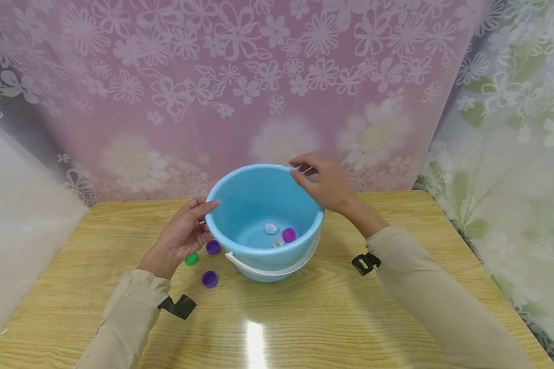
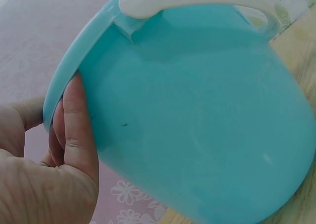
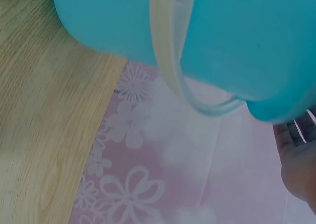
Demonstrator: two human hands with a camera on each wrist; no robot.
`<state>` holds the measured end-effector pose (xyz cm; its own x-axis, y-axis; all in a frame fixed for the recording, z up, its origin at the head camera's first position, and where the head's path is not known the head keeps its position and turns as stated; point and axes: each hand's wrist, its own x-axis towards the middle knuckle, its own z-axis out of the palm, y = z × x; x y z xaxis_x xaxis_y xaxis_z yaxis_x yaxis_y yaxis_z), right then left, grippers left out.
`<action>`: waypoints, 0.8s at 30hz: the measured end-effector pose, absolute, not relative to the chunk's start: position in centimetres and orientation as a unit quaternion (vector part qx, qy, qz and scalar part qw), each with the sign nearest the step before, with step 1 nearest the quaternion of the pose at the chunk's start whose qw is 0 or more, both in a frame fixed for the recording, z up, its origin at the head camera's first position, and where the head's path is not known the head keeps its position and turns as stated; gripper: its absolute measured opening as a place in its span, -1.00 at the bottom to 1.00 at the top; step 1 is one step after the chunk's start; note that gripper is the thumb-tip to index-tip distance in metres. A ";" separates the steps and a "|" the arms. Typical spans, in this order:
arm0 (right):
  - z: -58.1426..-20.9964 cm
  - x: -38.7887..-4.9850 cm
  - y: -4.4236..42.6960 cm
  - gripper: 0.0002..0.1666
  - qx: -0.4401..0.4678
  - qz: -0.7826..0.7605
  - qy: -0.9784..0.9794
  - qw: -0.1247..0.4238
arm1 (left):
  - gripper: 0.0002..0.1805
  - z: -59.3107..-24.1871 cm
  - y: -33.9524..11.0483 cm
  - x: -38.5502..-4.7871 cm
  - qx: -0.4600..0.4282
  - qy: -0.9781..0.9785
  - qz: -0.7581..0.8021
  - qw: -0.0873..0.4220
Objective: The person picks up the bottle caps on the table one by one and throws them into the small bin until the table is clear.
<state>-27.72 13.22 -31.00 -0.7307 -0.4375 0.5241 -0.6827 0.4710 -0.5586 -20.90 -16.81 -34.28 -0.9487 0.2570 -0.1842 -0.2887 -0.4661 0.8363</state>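
A light blue bucket [image 1: 263,260] stands on the table, its white handle [image 1: 277,271] hanging down the near side. My left hand [image 1: 179,237] grips the left rim, thumb over the edge and fingers against the outer wall, as the left wrist view shows. At the far right rim, my right hand [image 1: 325,183] pinches the edge between thumb and fingers; its fingertips are partly hidden in the right wrist view. Inside the bucket lie a magenta cap [image 1: 289,235], a whitish oval piece [image 1: 271,228] and a small clear piece [image 1: 278,243].
Left of the bucket, two purple caps [image 1: 210,279] and a green cap [image 1: 191,259] lie on the wooden table [image 1: 332,318]. A pink floral curtain [image 1: 175,102] hangs behind the table's back edge. Black wrist mounts [image 1: 363,264] stick out from both sleeves.
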 end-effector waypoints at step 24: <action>-30.7 -26.6 18.3 -0.50 0.205 0.356 -0.911 0.037 | -0.75 -34.3 -16.9 -21.0 -0.014 0.496 0.853 0.161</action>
